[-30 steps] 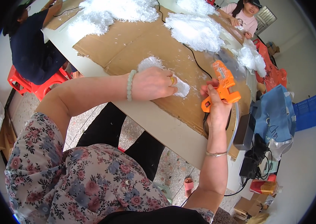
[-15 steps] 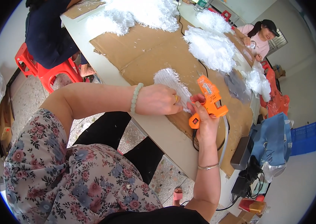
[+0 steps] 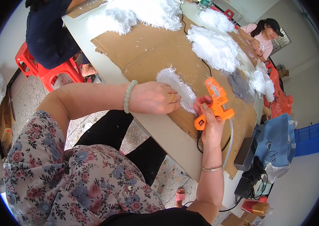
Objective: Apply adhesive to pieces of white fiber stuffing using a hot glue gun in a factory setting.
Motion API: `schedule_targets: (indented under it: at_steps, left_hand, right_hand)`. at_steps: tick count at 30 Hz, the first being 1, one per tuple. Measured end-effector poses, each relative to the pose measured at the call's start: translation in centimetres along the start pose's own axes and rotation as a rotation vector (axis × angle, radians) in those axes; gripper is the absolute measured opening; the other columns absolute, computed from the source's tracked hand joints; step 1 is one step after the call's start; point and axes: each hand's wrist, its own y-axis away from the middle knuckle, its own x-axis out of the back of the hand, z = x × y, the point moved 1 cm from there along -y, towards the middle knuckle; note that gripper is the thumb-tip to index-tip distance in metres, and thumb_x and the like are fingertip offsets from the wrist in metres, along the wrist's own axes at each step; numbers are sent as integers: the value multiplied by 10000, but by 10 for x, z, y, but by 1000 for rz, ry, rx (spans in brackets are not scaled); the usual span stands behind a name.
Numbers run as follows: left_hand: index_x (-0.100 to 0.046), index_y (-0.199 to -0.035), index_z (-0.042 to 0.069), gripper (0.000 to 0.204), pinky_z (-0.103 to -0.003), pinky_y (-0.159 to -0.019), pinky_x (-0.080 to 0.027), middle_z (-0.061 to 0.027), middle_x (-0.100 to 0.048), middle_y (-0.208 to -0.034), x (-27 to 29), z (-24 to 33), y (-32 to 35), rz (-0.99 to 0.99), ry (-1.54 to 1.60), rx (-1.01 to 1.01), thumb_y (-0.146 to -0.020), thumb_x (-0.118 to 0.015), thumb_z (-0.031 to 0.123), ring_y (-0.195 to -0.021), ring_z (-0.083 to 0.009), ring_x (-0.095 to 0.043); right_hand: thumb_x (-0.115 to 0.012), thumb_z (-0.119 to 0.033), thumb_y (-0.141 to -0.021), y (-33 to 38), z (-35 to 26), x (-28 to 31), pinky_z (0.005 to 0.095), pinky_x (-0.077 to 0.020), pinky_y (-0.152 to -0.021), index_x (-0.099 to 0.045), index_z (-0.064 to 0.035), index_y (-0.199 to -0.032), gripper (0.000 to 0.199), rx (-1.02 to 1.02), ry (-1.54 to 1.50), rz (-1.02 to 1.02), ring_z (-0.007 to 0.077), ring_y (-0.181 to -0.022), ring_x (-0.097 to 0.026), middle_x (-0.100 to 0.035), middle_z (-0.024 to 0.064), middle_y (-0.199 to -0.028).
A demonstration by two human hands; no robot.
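My right hand (image 3: 212,122) grips an orange hot glue gun (image 3: 216,101), with its nozzle end tilted up toward the far side of the table. A clear glue stick (image 3: 230,137) trails from the back of the gun. On the brown cardboard lies an oval white fringed fabric piece (image 3: 176,88) with ribbed lines. At its near edge is my left hand (image 3: 155,98), back up, with fingers bent together on the fabric; the fingertips are partly hidden. The gun is just to the right of this piece.
Cardboard (image 3: 140,52) covers much of the table. Heaps of white fringed pieces (image 3: 216,47) lie farther back. A blue bag (image 3: 276,139) and a dark box (image 3: 245,153) stand at the right. One person sits far right, another far left by a red stool (image 3: 59,71).
My left hand has slid a little left, baring more of the fabric piece. My right hand has shifted the glue gun slightly right and nearer me. The far-right person's hands have moved.
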Motion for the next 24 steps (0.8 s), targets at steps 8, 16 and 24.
schedule_targets:
  at_steps: [8, 16, 24]
  left_hand:
    - [-611, -976, -33, 262, -385, -843, -519, -172, -636, -1037, -1, -20, -2, 6, 52, -19, -765, -568, 117, -965, -292, -634]
    - [-602, -918, -15, 208, -337, -759, -524, -127, -635, -966, -7, -28, 3, 138, 0, -59, -748, -570, 101, -908, -244, -627]
    - [-595, -982, -46, 268, -366, -792, -525, -172, -638, -1028, -2, -22, 0, -65, 26, 17, -762, -572, 104, -938, -290, -633]
  right_hand:
    - [-580, 17, -856, 0, 0, -3, 402, -517, -892, -531, 12, -1164, 312, -1, 6, 13, 232, -1005, -603, -598, 116, -1069]
    - [-582, 20, -854, 1, 0, -1, 394, -525, -884, -533, 23, -1151, 301, -12, -9, 12, 241, -1001, -608, -598, 127, -1074]
    - [-589, 10, -854, -1, 1, 3, 403, -538, -867, -541, 19, -1153, 303, -9, -41, 36, 244, -995, -609, -602, 126, -1076]
